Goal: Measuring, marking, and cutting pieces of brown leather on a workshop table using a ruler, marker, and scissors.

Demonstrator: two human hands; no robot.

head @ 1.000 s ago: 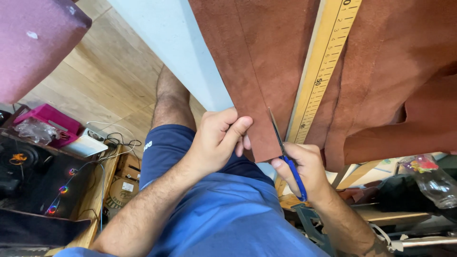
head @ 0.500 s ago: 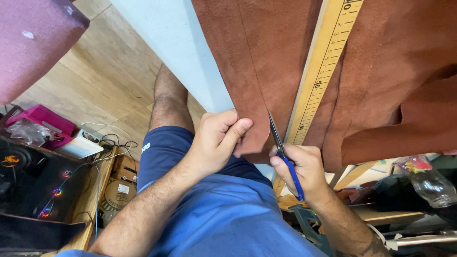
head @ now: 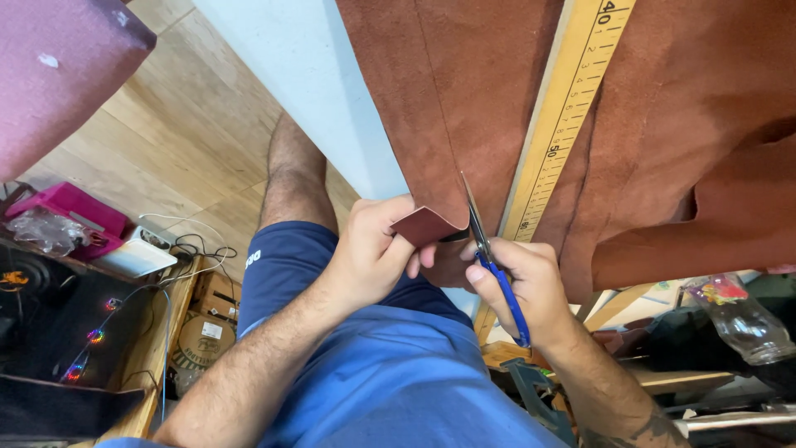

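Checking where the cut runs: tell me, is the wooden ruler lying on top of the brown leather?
Yes, the wooden ruler lies on the brown leather, just right of the scissors held in the right hand.

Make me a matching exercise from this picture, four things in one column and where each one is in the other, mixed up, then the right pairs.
Things:
1. blue-handled scissors
2. reddish-brown suede sheet
3. yellow wooden ruler
4. clear glass jar

Places:
A. lying on the suede, right of the cut
B. lower right, below the table edge
C. in the right hand
D. corner pinched by the left hand

Pairs: 1-C, 2-D, 3-A, 4-B
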